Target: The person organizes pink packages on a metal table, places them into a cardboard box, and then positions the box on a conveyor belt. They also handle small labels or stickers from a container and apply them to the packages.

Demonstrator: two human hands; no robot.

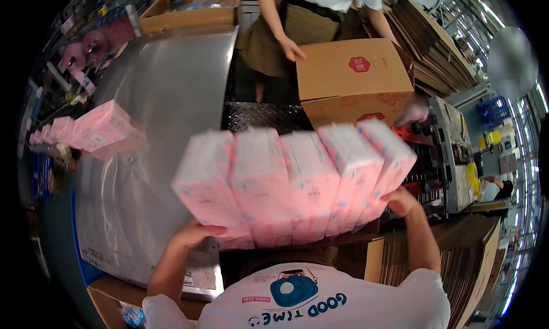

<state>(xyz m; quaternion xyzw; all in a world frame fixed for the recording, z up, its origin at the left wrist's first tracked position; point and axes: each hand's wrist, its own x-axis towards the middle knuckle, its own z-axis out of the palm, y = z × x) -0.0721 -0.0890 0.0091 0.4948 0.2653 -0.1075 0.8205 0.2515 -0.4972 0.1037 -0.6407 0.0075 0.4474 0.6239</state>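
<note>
Pink wrapped packs (pixel 312 189) form a row between your left hand (pixel 194 233) and right hand (pixel 402 202), both half-curled, gripping its ends, likely so squeezing supports the middle.

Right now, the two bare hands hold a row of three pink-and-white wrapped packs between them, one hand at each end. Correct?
Wrong count: the head view shows five pink-and-white wrapped packs in the row, held between the left hand and right hand, one at each end.
</note>
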